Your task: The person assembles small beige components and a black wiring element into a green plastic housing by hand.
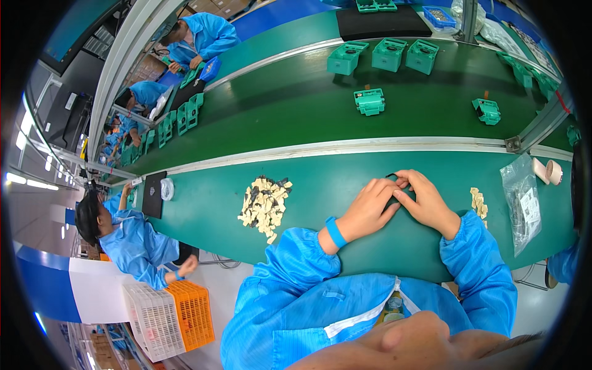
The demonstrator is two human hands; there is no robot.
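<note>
My left hand (pixel 368 206) and my right hand (pixel 425 198) meet over the green bench, fingertips touching. A small black part (pixel 391 176) sticks out at the tips of my right fingers, which are curled in a pinch. The fingers of my left hand are bent and pressed together against the right; what they hold, if anything, is hidden. To the left of my hands lies a heap of small cream and black pieces (pixel 265 203). A smaller group of cream pieces (pixel 478 203) sits beside my right forearm.
At right lie a clear plastic bag (pixel 523 206) and a tape roll (pixel 554 172). Beyond a metal rail, a green belt (pixel 277 117) carries green boxes (pixel 369 102). A co-worker (pixel 132 231) sits at left near stacked crates (pixel 169 317); others work farther back.
</note>
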